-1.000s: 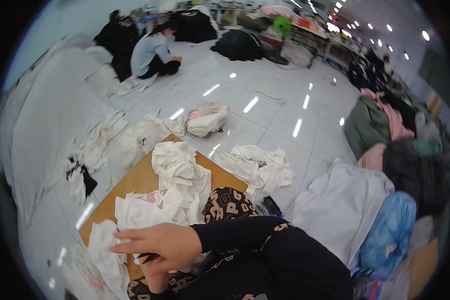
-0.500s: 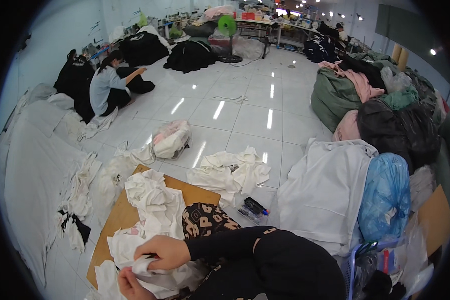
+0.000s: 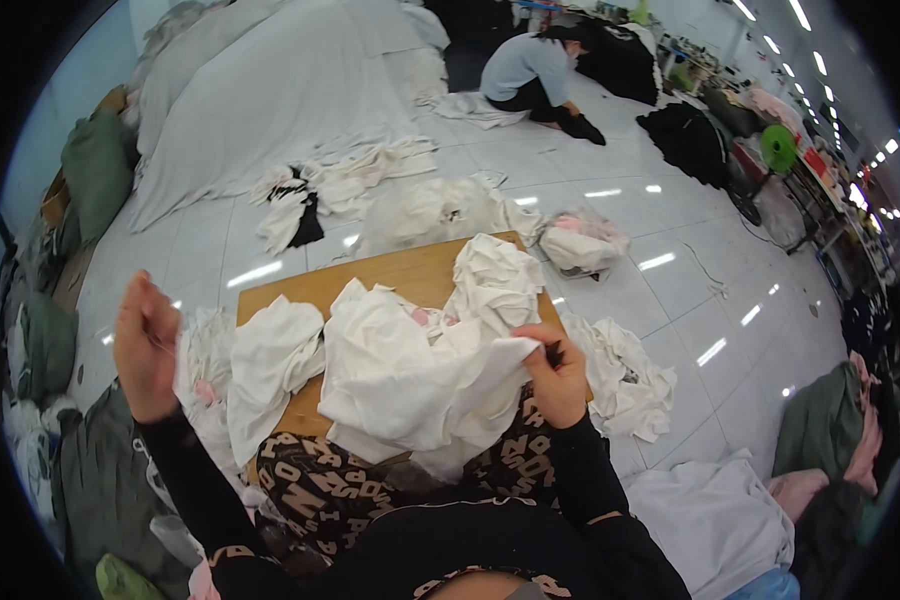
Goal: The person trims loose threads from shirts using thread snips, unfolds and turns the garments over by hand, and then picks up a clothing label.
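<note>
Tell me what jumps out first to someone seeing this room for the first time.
The heap of crumpled white cloth garments piled on a flat brown wooden board on the glossy white tiled floor draws the eye first. The right hand pinches an edge of that cloth, while the left hand is raised apart at the left. Farther back, another person in a pale blue top crouches beside dark piles.

One head-worn fisheye view — looking steeply down, close over the lap

White garments (image 3: 410, 370) crowd the wooden board (image 3: 390, 275); only its far left edge lies bare.
</note>
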`<act>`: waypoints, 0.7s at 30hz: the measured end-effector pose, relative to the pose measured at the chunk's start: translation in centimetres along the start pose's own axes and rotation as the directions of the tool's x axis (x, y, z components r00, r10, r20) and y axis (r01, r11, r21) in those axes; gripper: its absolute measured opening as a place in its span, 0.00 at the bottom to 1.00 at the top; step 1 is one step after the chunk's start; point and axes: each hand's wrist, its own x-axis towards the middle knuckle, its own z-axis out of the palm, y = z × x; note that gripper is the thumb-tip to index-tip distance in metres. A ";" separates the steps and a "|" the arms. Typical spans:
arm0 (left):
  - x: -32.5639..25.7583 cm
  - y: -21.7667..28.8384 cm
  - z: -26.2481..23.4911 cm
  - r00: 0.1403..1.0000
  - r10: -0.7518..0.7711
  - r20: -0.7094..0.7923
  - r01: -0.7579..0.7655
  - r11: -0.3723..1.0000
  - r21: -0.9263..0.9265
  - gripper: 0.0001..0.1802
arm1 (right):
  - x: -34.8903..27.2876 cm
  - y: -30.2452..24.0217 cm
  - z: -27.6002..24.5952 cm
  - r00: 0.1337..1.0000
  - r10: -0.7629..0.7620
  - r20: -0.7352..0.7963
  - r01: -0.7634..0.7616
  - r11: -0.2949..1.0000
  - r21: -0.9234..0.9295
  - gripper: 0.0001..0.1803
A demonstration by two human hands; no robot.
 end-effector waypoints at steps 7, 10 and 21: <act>-4.2 -8.5 0.4 0.964 -0.149 0.222 -0.141 0.423 0.895 0.26 | 0.3 1.3 2.3 0.997 -0.020 0.071 0.014 0.997 0.082 0.09; -9.1 -13.7 8.7 0.830 -0.323 0.455 -0.042 0.776 0.629 0.34 | 0.5 1.5 3.9 0.988 -0.081 0.132 0.066 0.991 0.115 0.09; -11.3 -14.8 11.6 0.833 -0.387 0.394 0.196 0.874 0.444 0.09 | 0.0 -0.7 4.1 0.898 -0.254 0.359 0.309 0.945 -0.105 0.16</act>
